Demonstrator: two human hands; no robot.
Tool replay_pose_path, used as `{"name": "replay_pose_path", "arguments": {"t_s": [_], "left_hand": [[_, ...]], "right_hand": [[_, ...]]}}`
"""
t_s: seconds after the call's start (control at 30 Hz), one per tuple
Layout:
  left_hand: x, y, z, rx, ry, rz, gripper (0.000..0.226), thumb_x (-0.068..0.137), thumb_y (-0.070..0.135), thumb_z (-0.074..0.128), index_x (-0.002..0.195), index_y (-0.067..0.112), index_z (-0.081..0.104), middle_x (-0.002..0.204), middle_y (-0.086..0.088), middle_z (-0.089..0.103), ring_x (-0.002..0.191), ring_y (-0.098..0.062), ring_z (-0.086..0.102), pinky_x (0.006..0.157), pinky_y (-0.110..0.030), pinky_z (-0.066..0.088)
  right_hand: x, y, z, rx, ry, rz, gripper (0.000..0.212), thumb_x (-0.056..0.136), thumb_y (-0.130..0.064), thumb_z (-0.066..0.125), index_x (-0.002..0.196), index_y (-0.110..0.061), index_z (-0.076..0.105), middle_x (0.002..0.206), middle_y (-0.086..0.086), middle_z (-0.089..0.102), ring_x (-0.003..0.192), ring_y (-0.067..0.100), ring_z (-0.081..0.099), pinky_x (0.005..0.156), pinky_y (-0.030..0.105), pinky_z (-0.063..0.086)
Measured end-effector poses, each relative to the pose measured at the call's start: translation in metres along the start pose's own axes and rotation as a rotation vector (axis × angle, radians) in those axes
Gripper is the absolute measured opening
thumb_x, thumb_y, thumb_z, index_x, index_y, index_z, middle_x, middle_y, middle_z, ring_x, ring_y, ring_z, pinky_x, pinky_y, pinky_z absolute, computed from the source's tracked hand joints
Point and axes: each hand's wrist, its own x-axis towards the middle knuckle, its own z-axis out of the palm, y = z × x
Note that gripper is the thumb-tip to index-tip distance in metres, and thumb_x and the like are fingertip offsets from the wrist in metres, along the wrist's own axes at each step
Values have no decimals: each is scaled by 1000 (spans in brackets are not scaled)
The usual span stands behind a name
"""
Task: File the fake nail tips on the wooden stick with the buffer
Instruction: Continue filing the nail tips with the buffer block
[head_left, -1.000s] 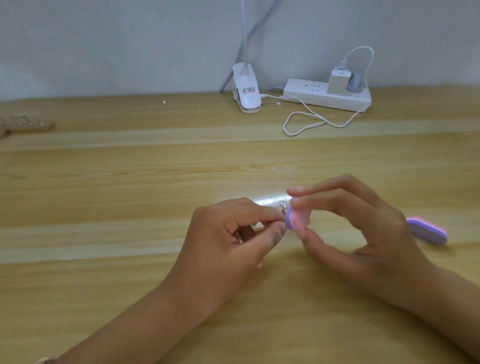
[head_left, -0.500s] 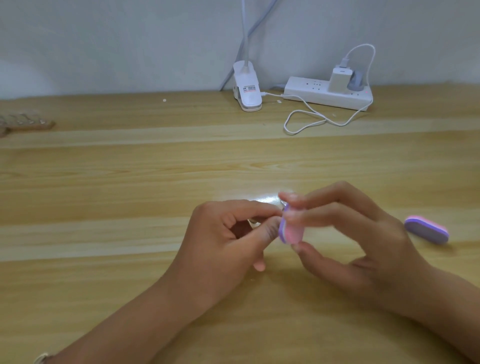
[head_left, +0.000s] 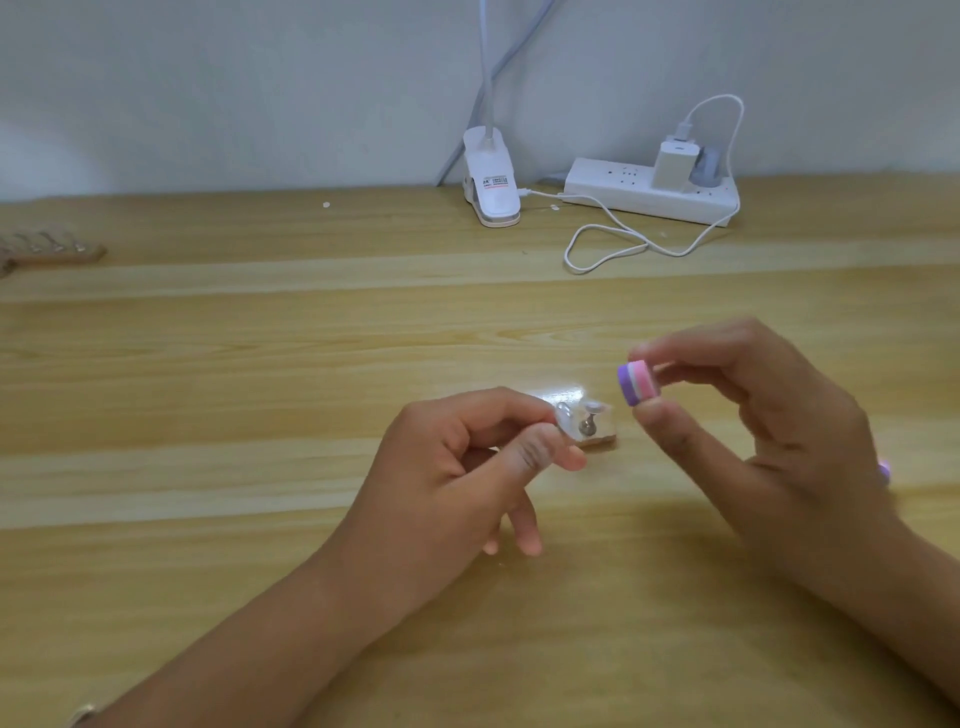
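Observation:
My left hand (head_left: 467, 467) pinches a short wooden stick (head_left: 597, 439) that carries clear fake nail tips (head_left: 592, 408) on small metal pins; most of the stick is hidden behind my fingers. My right hand (head_left: 753, 415) holds a small purple, white and pink buffer block (head_left: 638, 383) between thumb and fingers, end-on to me. The buffer sits a little to the right of and above the nail tips, apart from them. Both hands hover just over the wooden table (head_left: 260, 364).
Another wooden stick with nail tips (head_left: 52, 249) lies at the far left. A white clip lamp base (head_left: 491, 182), a power strip (head_left: 649, 195) with chargers and a looped white cable (head_left: 608, 244) are at the back. A second purple buffer (head_left: 884, 470) peeks out behind my right hand.
My right hand has pulled the buffer away from the nail tips, up and to the right. The stick end and tips are now exposed beside my left fingers.

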Motion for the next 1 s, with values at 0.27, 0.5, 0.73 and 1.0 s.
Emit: {"name": "replay_pose_path", "arguments": {"t_s": [0.27, 0.5, 0.73, 1.0], "left_hand": [[0, 2, 1, 5, -51, 11, 14, 95, 18, 58, 97, 13, 71, 85, 2, 75, 45, -18, 65, 39, -23, 44], [-1, 2, 3, 16, -41, 13, 14, 95, 18, 58, 97, 11, 71, 82, 3, 75, 44, -18, 65, 40, -21, 44], [-1, 2, 2, 16, -41, 2, 13, 94, 21, 60, 94, 18, 72, 79, 4, 75, 43, -18, 64, 40, -20, 44], [-1, 4, 2, 16, -41, -22, 14, 94, 22, 60, 93, 16, 72, 75, 5, 74, 43, -18, 64, 40, -22, 45]], "right_hand": [[-5, -8, 5, -86, -138, -199, 22, 94, -15, 62, 116, -16, 60, 107, 5, 64, 99, 21, 64, 89, 29, 51], [-6, -7, 7, -96, -132, -232, 17, 95, -12, 62, 111, -12, 66, 107, 7, 64, 98, 25, 65, 87, 35, 51], [-7, -9, 9, -92, -121, -242, 13, 95, -13, 63, 107, -12, 68, 107, 4, 64, 98, 23, 64, 88, 33, 51], [-9, -7, 11, -77, -141, -236, 11, 96, -12, 63, 106, -10, 69, 107, 5, 64, 100, 24, 64, 87, 35, 50]]}}
